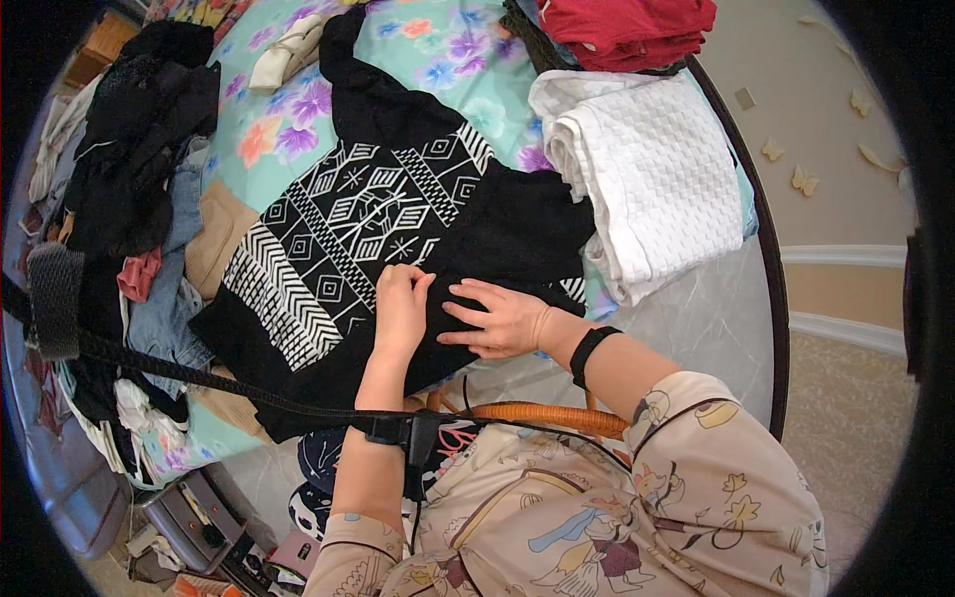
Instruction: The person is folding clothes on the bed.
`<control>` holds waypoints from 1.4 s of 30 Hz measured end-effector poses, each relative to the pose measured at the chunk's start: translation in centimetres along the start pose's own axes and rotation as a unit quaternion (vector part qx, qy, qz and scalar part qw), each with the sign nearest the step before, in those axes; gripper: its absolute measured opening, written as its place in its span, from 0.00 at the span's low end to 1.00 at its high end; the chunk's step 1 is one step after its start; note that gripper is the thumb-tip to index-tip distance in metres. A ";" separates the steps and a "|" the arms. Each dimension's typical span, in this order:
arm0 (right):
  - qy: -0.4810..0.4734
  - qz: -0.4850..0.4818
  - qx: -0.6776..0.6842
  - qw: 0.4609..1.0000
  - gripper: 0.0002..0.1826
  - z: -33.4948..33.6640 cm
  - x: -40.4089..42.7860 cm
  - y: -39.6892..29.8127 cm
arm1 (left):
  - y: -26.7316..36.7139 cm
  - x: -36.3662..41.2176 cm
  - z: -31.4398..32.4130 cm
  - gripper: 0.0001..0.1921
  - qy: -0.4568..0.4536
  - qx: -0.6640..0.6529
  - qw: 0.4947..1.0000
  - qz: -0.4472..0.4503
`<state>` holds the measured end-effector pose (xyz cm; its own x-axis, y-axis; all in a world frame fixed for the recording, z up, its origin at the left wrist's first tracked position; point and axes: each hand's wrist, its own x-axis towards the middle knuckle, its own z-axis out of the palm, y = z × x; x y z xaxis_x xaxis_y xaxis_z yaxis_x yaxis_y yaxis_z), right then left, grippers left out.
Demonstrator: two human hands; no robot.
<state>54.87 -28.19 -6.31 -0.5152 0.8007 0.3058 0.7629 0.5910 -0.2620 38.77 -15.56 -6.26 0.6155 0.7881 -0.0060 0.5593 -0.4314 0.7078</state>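
Note:
A black knit sweater (358, 216) with white geometric patterning lies spread over a floral cloth in front of me. One sleeve stretches away to the far side, and the side near my right hand is folded over the body. My left hand (401, 310) has its fingers curled, pinching the sweater at the edge of the patterned panel. Flat on the plain black fold rests my right hand (500, 321), fingers spread. A black band (589, 357) circles my right wrist.
Heaped clothes (142, 172) rise on the left. At right sits a folded white textured textile (649, 172), with a folded red garment (627, 30) beyond it. A rolled cream item (287, 52) lies on the floral cloth (448, 45). A black strap (246, 392) crosses the view.

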 end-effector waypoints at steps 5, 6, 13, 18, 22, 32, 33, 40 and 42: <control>0.000 0.003 0.010 1.000 0.28 0.3 -0.1 0.1 | -0.8 0.0 -0.2 0.08 0.033 -0.055 0.998 -0.022; 0.001 0.004 0.015 1.000 0.28 0.3 -0.1 0.1 | -1.0 0.1 -0.3 0.08 0.042 -0.096 0.992 -0.069; 0.004 0.004 0.000 1.000 0.28 0.2 -0.1 0.0 | -0.4 -0.4 -0.5 0.08 0.011 -0.174 0.982 -0.072; 0.015 0.006 0.011 1.000 0.28 0.2 -0.1 0.0 | 0.4 -0.6 -0.1 0.06 0.000 0.019 0.999 0.039; -0.002 0.006 0.003 1.000 0.28 0.2 0.0 0.0 | 0.3 -0.7 0.3 0.07 0.019 0.051 0.998 0.044; 0.006 -0.002 0.007 1.000 0.30 0.1 -0.1 0.1 | 1.0 0.5 0.1 0.07 0.055 -0.132 0.987 -0.073; 0.003 -0.003 0.005 1.000 0.30 0.1 -0.1 0.1 | 1.4 0.4 0.3 0.07 0.024 -0.036 0.998 -0.050; 0.005 -0.001 0.034 0.999 0.30 0.0 -0.1 0.2 | 1.8 0.8 0.6 0.08 -0.011 0.123 0.992 0.022; 0.024 -0.007 0.021 0.999 0.30 0.1 -0.1 0.2 | 1.2 1.0 -0.1 0.07 0.003 -0.002 0.999 -0.041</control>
<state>55.01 -28.14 -6.44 -0.5060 0.7871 0.3528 0.7381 0.6068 -0.2950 39.98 -15.21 -5.36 0.5641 0.8235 -0.0600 0.6062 -0.3637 0.7073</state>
